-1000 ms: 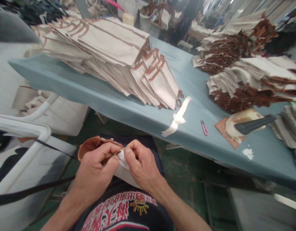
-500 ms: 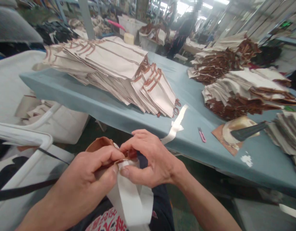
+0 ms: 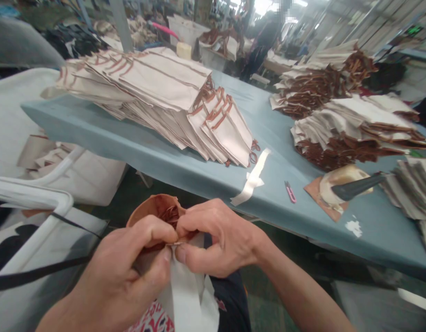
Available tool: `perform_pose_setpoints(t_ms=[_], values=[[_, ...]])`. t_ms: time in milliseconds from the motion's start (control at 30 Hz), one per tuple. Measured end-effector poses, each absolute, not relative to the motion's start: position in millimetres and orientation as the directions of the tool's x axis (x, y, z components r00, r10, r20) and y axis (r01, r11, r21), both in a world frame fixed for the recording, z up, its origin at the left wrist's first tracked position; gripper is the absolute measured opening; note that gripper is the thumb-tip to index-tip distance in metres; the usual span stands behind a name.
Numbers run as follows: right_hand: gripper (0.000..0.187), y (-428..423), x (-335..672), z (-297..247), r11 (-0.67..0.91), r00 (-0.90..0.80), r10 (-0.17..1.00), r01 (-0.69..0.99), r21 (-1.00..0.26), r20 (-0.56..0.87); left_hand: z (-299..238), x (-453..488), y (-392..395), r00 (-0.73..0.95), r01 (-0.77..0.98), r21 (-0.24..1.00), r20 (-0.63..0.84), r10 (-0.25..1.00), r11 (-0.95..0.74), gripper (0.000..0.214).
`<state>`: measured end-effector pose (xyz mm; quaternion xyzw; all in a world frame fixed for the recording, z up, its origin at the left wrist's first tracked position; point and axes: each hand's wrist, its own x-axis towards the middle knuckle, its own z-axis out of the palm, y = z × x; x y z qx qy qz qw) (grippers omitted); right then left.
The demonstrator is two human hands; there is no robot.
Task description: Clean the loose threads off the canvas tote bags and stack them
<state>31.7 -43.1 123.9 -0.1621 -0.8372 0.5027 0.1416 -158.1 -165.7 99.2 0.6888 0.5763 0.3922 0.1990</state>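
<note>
Thumb and forefinger of the left hand (image 3: pixel 129 272) are clamped on the top edge of a white cloth (image 3: pixel 190 299). The right hand (image 3: pixel 219 240) pinches the same edge just beside it, so the fingertips of both hands touch in the middle. The cloth hangs from this double grip over the person's lap and across a dark printed shirt (image 3: pixel 230 299). A brown leather loop (image 3: pixel 153 207) rises just behind the knuckles and meets the cloth at the pinched edge; how the two are joined is hidden by the fingers. Beyond the hands runs a blue table (image 3: pixel 164 159). On its left part lies a tall, slanting stack (image 3: pixel 157 87) of pale bags with brown trim. A strip of pale tape (image 3: pixel 251 177) lies near the table's front edge, just in front of the stack. A pink cutter (image 3: pixel 290 192) lies just right of the tape. Farther right, a black-handled tool (image 3: pixel 356 185) rests on a pale piece over a brown patch (image 3: pixel 315 189). Piles (image 3: pixel 347 129) of bags with dark brown handles cover the right part of the table. Left of the person stands a white frame (image 3: pixel 43 196) with a rounded corner, and a black band (image 3: pixel 36 274) runs below it toward the left wrist. At the table's far end stands another person (image 3: pixel 264 44).
</note>
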Motion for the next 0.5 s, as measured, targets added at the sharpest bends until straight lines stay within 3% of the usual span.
perform_pose_setpoints(t_ms=[200,300,400,500], values=[[0.024,-45.0,33.9,105.1,-0.086,-0.925,0.366,0.078,-0.993,-0.105,73.4,-165.1,-168.2,0.228,0.665,0.548,0.499,0.836,-0.508,0.026],[0.022,-45.5,29.8,91.7,-0.219,-0.908,0.389,0.072,-0.973,-0.155,59.3,-163.0,-164.2,0.217,0.710,0.454,0.586,0.781,-0.538,0.027],[0.016,-48.3,26.5,90.0,-0.197,-0.863,0.453,0.146,-0.969,-0.222,55.2,-162.2,-161.0,0.217,0.675,0.437,0.653,0.726,-0.595,0.027],[0.007,-53.3,29.0,99.1,0.069,-0.832,0.545,0.167,-0.984,-0.103,64.5,-163.5,-165.6,0.114,0.676,0.553,0.574,0.811,-0.487,0.027]])
